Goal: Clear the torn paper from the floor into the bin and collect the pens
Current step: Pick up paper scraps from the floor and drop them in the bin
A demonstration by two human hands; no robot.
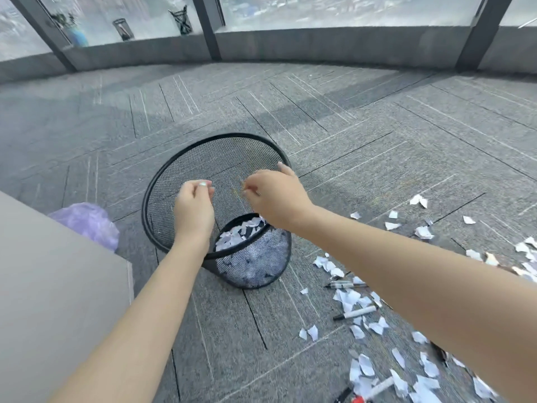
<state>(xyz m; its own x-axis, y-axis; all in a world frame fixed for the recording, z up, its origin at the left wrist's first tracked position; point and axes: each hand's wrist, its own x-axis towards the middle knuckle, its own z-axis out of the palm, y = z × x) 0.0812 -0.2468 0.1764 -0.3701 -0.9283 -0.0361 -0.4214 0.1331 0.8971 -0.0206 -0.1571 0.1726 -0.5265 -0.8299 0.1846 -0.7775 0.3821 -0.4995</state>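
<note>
A black mesh bin (215, 158) stands on the grey carpet, tilted away from me, with torn paper (238, 232) piled at its bottom. Both my hands hover over its mouth. My left hand (194, 207) has its fingers curled loosely with nothing visible in them. My right hand (276, 196) is also loosely curled, fingertips pointing down, and looks empty. Many torn paper scraps (366, 365) lie on the floor to the right. Among them lie a clear pen (344, 285), a white marker (356, 313) and a red-tipped pen (374, 391) near the bottom edge.
A grey cabinet or box (58, 286) fills the lower left, with a purple plastic bag (87, 221) behind it. Glass windows with a low ledge (319, 45) run along the far side. Mesh pen cups (181, 20) and a plant stand on the ledge.
</note>
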